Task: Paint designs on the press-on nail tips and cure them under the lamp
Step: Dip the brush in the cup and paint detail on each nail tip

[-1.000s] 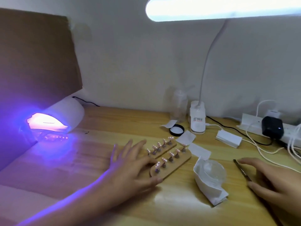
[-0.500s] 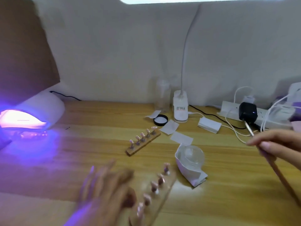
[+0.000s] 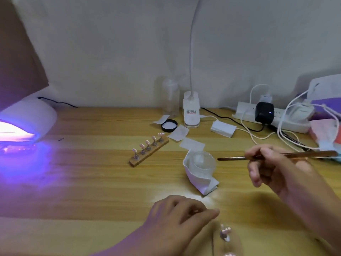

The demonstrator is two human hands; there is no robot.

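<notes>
My right hand (image 3: 273, 169) pinches brush (image 3: 231, 159), bristles leftward; nail tips (image 3: 225, 232) bottom centre, nearer left hand (image 3: 177, 215), its grip unclear.

Off-white wall (image 3: 110, 52) across upper frame; light wooden desk (image 3: 92, 191) below; brown panel (image 3: 16, 61) upper left; white gooseneck lamp (image 3: 191, 111) centre.

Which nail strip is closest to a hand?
The strip at the bottom edge, beside the left hand. The other strip lies mid-table, far from it and from the right hand gripping the brush.

Glossy wooden table (image 3: 92, 191); wooden nail stand (image 3: 151, 153) (matt).
</notes>
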